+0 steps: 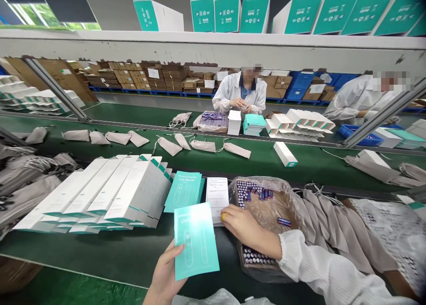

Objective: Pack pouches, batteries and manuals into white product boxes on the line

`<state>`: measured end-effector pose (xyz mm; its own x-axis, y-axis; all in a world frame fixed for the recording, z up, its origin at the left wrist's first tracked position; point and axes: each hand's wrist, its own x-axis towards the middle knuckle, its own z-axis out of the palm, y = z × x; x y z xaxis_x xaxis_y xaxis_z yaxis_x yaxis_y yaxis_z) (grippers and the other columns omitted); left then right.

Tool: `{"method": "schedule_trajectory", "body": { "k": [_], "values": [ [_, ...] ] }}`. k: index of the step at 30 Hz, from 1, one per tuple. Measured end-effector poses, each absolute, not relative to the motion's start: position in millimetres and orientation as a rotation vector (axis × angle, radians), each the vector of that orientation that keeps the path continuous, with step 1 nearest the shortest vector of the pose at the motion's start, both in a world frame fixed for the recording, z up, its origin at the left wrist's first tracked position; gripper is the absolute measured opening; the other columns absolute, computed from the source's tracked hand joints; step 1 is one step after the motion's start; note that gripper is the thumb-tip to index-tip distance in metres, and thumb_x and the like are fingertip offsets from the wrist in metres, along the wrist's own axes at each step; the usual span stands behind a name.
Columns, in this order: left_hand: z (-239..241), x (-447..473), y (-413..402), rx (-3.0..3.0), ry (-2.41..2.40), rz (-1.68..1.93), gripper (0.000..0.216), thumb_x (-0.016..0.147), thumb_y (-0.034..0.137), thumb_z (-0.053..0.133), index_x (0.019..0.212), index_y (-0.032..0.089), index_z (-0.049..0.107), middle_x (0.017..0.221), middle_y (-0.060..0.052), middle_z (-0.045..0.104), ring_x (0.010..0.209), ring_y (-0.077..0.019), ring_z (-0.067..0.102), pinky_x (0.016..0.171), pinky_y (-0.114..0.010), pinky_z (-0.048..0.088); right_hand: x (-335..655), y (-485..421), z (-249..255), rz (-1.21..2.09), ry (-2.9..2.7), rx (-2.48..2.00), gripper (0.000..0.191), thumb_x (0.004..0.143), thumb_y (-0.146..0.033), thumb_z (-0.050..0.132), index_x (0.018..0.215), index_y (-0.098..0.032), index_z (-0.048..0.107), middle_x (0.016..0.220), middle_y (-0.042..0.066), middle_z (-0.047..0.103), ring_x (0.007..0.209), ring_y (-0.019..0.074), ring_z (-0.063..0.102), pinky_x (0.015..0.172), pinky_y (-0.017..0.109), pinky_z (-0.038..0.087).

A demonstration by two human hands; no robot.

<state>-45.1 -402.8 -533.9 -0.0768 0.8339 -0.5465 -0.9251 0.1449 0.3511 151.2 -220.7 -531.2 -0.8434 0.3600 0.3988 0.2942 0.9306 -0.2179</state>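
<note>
Fingers of the left hand [166, 269] close on the left edge of a teal user manual [196, 247], thumb lapped over its cover and the other fingers largely hidden behind. Fingers of the right hand [244, 229], one banded in yellow, bend over the lower end of a white printed leaflet [217, 194]; whether they have pinched a sheet cannot be told. By appearances, the step in hand is taking up a leaflet while the manual is held apart, and the next move would call for a light pinch that parts one sheet from any beneath. More manuals [182, 192] lie just beyond the held copy, beside the leaflet. At right, under the right forearm, a plastic-lined carton [266, 214] holds batteries [284, 221], with gray pouches [314, 220] fanned out past it. White boxes [128, 189] are stacked at left on the dark bench [116, 252]. Across the line, a co-worker in a white coat [224, 92] handles a small item, below a shelf bearing teal-ended boxes [228, 13].
</note>
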Motion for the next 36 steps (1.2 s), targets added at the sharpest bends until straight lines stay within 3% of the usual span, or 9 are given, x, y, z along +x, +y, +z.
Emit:
{"method": "schedule_trajectory", "body": {
  "k": [4, 7, 10, 15, 20, 22, 25, 30, 36],
  "values": [
    [-525, -26, -394, -0.232, 0.814, 1.435, 0.071, 0.085, 0.012, 0.067, 0.150, 0.020, 0.040, 0.101, -0.011, 0.079, 0.097, -0.0329, 0.074, 0.098, -0.051, 0.053, 171, -217, -500, 0.261, -2.353, -0.702, 0.020, 0.102, -0.016, 0.043, 0.108, -0.017, 0.061, 0.103, 0.010, 0.072, 0.093, 0.0203, 0.068, 0.081, 0.036, 0.055],
    [-520, -10, -378, -0.260, 0.767, 1.453, 0.062, 0.087, 0.019, 0.064, 0.146, 0.017, 0.045, 0.100, -0.012, 0.079, 0.095, -0.0322, 0.075, 0.096, -0.047, 0.054, 182, -241, -488, 0.380, -2.343, -0.425, 0.025, 0.100, -0.017, 0.045, 0.121, -0.016, 0.059, 0.111, 0.011, 0.073, 0.104, 0.0214, 0.067, 0.092, 0.039, 0.054],
    [-517, 5, -360, -0.246, 0.729, 1.437, 0.058, 0.089, 0.025, 0.063, 0.144, 0.012, 0.047, 0.106, -0.015, 0.078, 0.101, -0.0338, 0.073, 0.097, -0.047, 0.053, 183, -272, -497, 0.400, -2.443, -0.107, 0.029, 0.096, -0.013, 0.047, 0.121, -0.013, 0.060, 0.111, 0.011, 0.074, 0.109, 0.0218, 0.067, 0.097, 0.038, 0.054],
    [-517, 20, -347, -0.123, 0.869, 1.422, 0.059, 0.083, 0.014, 0.070, 0.139, 0.012, 0.051, 0.105, -0.015, 0.078, 0.101, -0.0334, 0.073, 0.097, -0.045, 0.053, 187, -290, -520, 0.382, -2.497, -0.140, 0.030, 0.095, -0.011, 0.047, 0.123, -0.007, 0.058, 0.111, 0.013, 0.075, 0.115, 0.0216, 0.065, 0.103, 0.040, 0.052],
    [-521, 22, -350, -0.058, 0.982, 1.399, 0.062, 0.077, 0.017, 0.078, 0.135, 0.012, 0.056, 0.102, -0.015, 0.079, 0.091, -0.0338, 0.076, 0.088, -0.043, 0.058, 210, -275, -516, 0.544, -2.589, -0.082, 0.027, 0.102, -0.024, 0.045, 0.121, -0.015, 0.061, 0.123, 0.010, 0.071, 0.128, 0.0187, 0.057, 0.115, 0.042, 0.041],
    [-522, 17, -353, -0.064, 1.057, 1.408, 0.064, 0.076, 0.018, 0.080, 0.135, 0.013, 0.055, 0.100, -0.014, 0.079, 0.090, -0.0343, 0.076, 0.082, -0.043, 0.060, 223, -257, -511, 0.539, -2.607, -0.322, 0.031, 0.103, -0.030, 0.043, 0.123, -0.016, 0.062, 0.126, 0.011, 0.069, 0.127, 0.0202, 0.057, 0.113, 0.044, 0.043],
    [-524, 8, -358, -0.079, 1.167, 1.380, 0.064, 0.076, 0.017, 0.079, 0.135, 0.015, 0.054, 0.101, -0.015, 0.079, 0.090, -0.0354, 0.076, 0.077, -0.043, 0.062, 249, -211, -504, 0.313, -2.649, -1.128, 0.029, 0.102, -0.025, 0.043, 0.117, -0.021, 0.067, 0.122, 0.009, 0.071, 0.118, 0.0210, 0.063, 0.104, 0.039, 0.049],
    [-521, -2, -366, -0.090, 1.281, 1.285, 0.068, 0.079, 0.016, 0.076, 0.141, 0.019, 0.048, 0.106, -0.016, 0.078, 0.100, -0.0381, 0.074, 0.082, -0.047, 0.062, 315, -136, -503, -0.016, -2.348, -2.064, 0.029, 0.101, -0.018, 0.041, 0.105, -0.008, 0.068, 0.104, 0.023, 0.070, 0.102, 0.0318, 0.069, 0.088, 0.047, 0.053],
    [-519, -1, -369, -0.122, 1.292, 1.222, 0.069, 0.080, 0.014, 0.076, 0.142, 0.020, 0.045, 0.105, -0.016, 0.078, 0.100, -0.0393, 0.073, 0.078, -0.045, 0.063, 364, -114, -520, -0.004, -2.204, -2.495, 0.026, 0.096, -0.034, 0.062, 0.112, -0.014, 0.064, 0.104, 0.006, 0.069, 0.090, 0.0195, 0.069, 0.081, 0.040, 0.058]
  ]
}}
